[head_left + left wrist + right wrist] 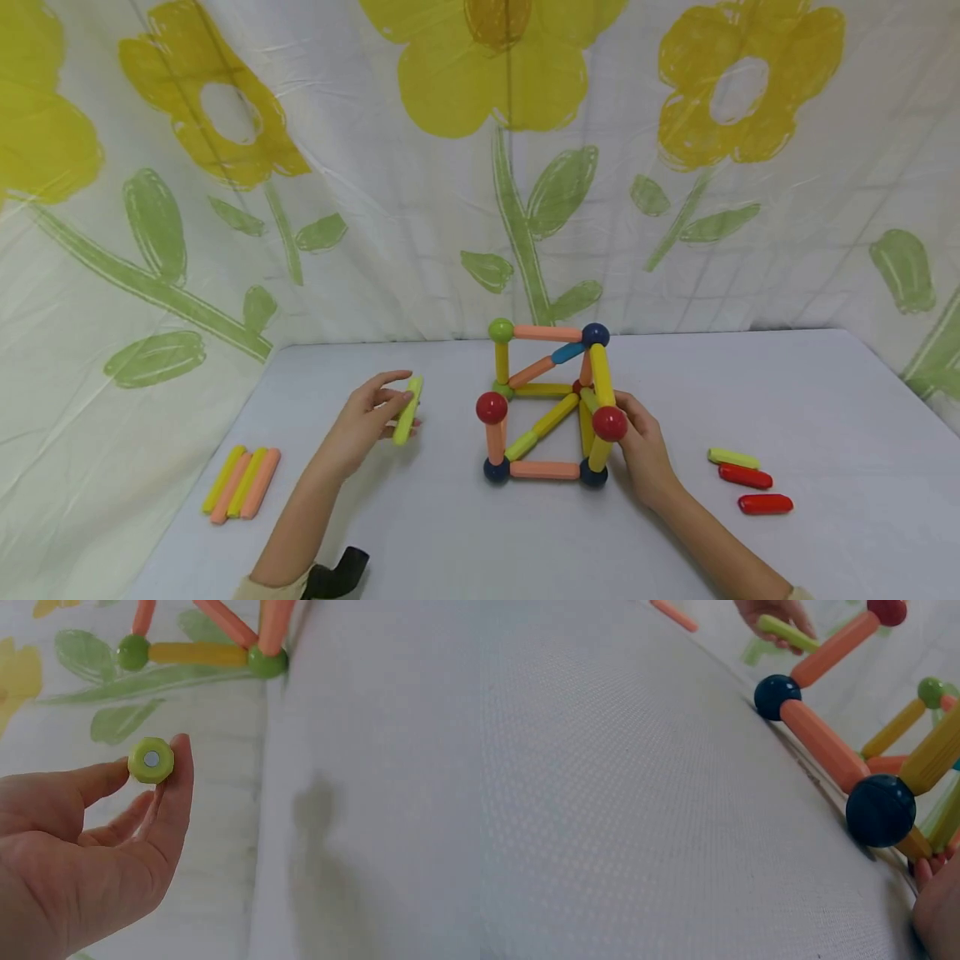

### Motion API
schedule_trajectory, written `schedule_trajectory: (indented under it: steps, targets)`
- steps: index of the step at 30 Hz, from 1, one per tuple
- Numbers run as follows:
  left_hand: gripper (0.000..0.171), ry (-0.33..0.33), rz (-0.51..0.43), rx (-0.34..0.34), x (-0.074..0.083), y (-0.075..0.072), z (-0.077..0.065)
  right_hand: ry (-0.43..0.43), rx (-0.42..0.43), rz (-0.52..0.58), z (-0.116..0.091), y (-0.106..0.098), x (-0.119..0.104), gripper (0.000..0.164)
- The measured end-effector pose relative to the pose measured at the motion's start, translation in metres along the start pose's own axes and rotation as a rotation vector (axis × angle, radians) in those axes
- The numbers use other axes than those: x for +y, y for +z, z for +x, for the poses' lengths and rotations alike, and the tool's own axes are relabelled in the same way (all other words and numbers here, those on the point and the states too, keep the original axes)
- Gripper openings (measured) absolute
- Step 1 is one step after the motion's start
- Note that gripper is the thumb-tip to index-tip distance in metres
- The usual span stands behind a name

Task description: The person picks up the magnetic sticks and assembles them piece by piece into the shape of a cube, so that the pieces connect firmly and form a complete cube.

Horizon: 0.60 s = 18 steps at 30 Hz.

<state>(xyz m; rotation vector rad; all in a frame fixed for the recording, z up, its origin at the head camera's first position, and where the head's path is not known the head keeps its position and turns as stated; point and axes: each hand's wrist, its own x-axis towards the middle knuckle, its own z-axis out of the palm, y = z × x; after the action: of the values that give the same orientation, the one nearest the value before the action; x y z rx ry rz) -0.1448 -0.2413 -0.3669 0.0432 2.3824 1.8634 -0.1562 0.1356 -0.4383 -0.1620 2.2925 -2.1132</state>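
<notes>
A lime-green magnetic stick (408,411) is pinched between the thumb and fingers of my left hand (365,423), raised left of the built frame. In the left wrist view the end of this lime-green stick (151,760) faces the camera, with a silvery round magnet in it. The frame of magnetic sticks and balls (546,470) stands on the table, made of salmon, yellow, lime and blue sticks joined by red, green and navy balls. My right hand (647,454) grips its right side by the yellow sticks and red ball (610,423); its fingertips are partly hidden behind them.
Two yellow and two salmon sticks (260,483) lie side by side at the table's left. On the right lie a short lime stick (733,458) and two short red sticks (765,504). A flower-painted curtain (420,250) hangs behind the white table (465,550).
</notes>
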Motion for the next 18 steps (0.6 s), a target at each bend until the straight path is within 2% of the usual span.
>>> schedule_trajectory:
  steps: [4,7,12,18]
  targets:
    - [0.052,-0.054,-0.201,-0.04,0.013,0.026,0.017,0.002,0.0,0.0,-0.001,0.0,-0.001,0.042]
    - [0.053,-0.098,-0.314,-0.064,0.023,0.046,0.028,0.002,0.002,-0.001,-0.001,0.0,0.0,0.043]
    - [0.05,-0.151,-0.429,-0.066,0.037,0.068,0.04,-0.002,0.006,0.001,0.0,0.001,0.001,0.042]
    - [0.048,-0.164,-0.521,-0.082,0.045,0.081,0.045,0.01,0.007,0.001,0.0,0.0,-0.001,0.042]
